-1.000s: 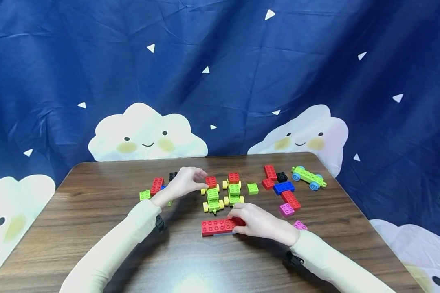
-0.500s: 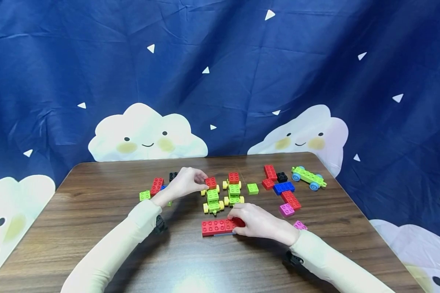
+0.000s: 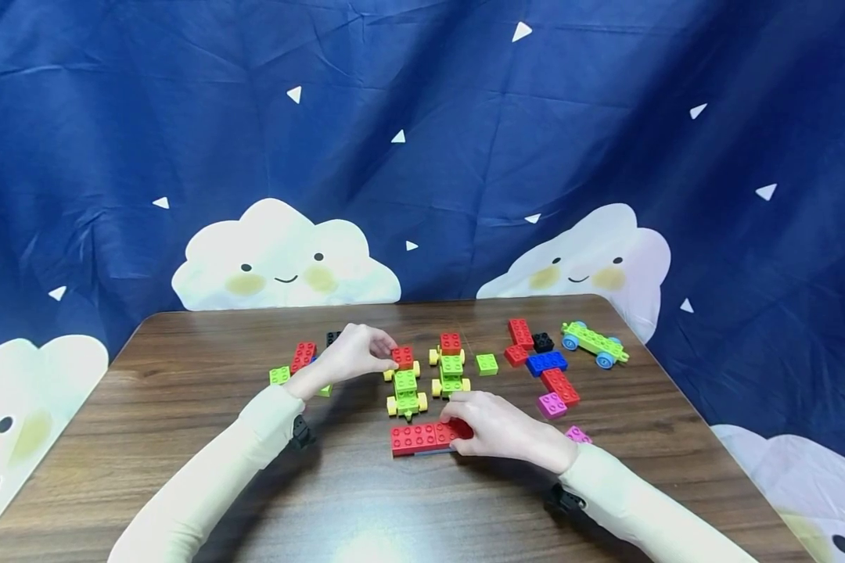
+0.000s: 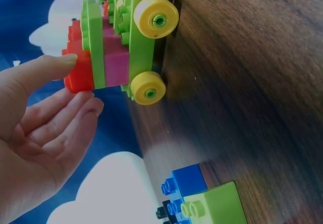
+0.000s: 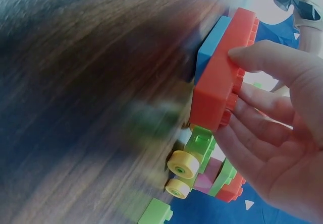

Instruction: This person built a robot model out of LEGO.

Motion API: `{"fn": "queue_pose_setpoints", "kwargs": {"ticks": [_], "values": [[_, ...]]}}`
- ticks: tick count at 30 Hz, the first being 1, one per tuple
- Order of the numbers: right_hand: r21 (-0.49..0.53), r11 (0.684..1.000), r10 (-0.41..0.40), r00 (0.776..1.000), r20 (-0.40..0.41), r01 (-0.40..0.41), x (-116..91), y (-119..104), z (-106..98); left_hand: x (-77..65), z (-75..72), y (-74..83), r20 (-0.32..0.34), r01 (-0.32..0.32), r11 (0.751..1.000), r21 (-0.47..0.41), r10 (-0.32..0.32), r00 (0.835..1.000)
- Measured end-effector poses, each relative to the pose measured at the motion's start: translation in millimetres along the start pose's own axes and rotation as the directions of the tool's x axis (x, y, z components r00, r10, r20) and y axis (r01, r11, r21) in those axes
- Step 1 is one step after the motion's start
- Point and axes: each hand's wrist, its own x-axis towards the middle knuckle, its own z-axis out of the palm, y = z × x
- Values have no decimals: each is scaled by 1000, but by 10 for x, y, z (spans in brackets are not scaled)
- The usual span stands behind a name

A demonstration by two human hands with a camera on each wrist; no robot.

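From where I stand, both hands are busy over the dark wood-grain worktop. The left hand is narrowed on a red plastic toy brick, thumb on one side and fingertips on the other. That brick sits at the far end of the left-hand lime-green plastic cart, above a magenta block and a green plate. Holding the topmost piece probably keeps the fingers clear of the yellow plastic wheels, which seem to rest on the wood.

Nearer the person, the right hand grips the right end of a long red studded bar, thumb along the near side, fingers at the far side. A seam crosses its top, so I'd judge it two bricks end to end, with the light-blue brick underneath likely tying them together. The grip across its width looks meant to steady it.

Just right of the held cart stands a similar lime-green cart with a red top, roughly parallel, perhaps for easy matching. Loose red, blue, black and pink bricks lie to the right, near a lime-green chassis with blue wheels, presumably kept aside to leave working room.
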Motion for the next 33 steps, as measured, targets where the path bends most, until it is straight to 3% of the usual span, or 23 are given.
{"fn": "queue_pose_setpoints", "kwargs": {"ticks": [19, 33], "values": [[-16, 1000, 16, 1000, -24, -16, -85, 28, -77, -103, -33, -18, 8, -22, 1000, 13, 22, 1000], [-24, 1000, 7, 992, -122, -10, -36, 141, -495, -104, -37, -16, 12, 0, 1000, -5, 0, 1000]]}}
